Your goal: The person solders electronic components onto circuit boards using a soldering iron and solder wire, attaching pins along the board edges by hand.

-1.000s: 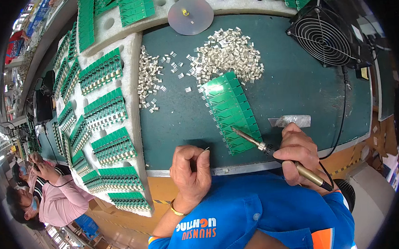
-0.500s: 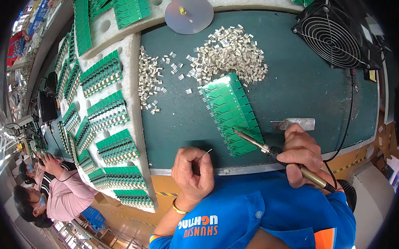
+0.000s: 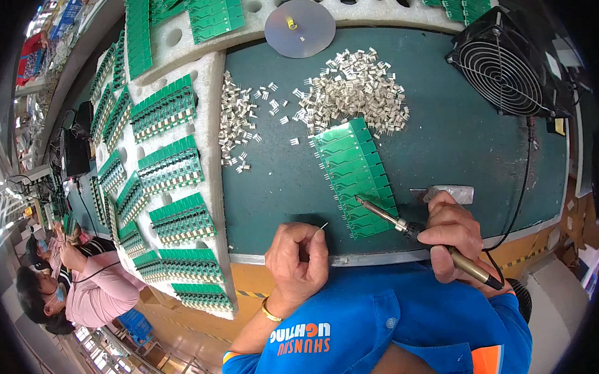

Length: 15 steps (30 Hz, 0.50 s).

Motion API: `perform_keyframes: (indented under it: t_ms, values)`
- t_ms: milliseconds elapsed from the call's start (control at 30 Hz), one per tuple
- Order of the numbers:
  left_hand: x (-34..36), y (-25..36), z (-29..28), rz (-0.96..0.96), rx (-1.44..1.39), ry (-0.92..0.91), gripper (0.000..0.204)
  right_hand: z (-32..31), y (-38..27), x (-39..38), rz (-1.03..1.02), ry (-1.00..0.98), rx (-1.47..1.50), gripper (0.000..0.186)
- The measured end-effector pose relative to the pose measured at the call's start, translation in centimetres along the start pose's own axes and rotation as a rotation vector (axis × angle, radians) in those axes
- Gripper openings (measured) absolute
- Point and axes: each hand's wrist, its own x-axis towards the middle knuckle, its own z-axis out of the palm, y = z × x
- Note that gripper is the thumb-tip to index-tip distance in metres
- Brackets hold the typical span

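Observation:
My right hand [image 3: 452, 230] is closed around the handle of a soldering iron [image 3: 473, 267]. The iron's tip points left over a green circuit board panel [image 3: 359, 174]; I cannot tell whether it touches the board. Small pins stick out along the panel's left edge, and its far end meets a heap of white connectors [image 3: 359, 91]. Left of the iron, near the table's front edge, my left hand [image 3: 296, 259] pinches a thin piece of solder wire [image 3: 324, 226]. The wire's short end stands clear of the panel.
White foam trays [image 3: 210, 124] with rows of populated boards line the left; more boards lie on foam at the back. A black fan [image 3: 502, 71] stands back right. Around are a grey disc [image 3: 299, 28], a small clear bag [image 3: 453, 193], the iron's cord [image 3: 522, 197] and a co-worker [image 3: 93, 289].
The whole view has shifted slightly, so the table's things sit a little lower and farther right. Both hands keep their grips, with the iron's tip still over the panel. The co-worker's hands have moved.

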Motion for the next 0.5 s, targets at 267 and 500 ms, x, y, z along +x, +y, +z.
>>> perform_keyframes:
  t_ms: [267, 500]
  values:
    - [-0.01, -0.07, 0.34, 0.003, -0.025, 0.044, 0.010, 0.01, -0.20, -0.14, -0.024, -0.011, -0.041, 0.013]
    - [-0.10, -0.33, 0.35, 0.037, -0.074, 0.059, 0.010, 0.35, -0.35, -0.28, -0.024, 0.010, -0.071, 0.013]
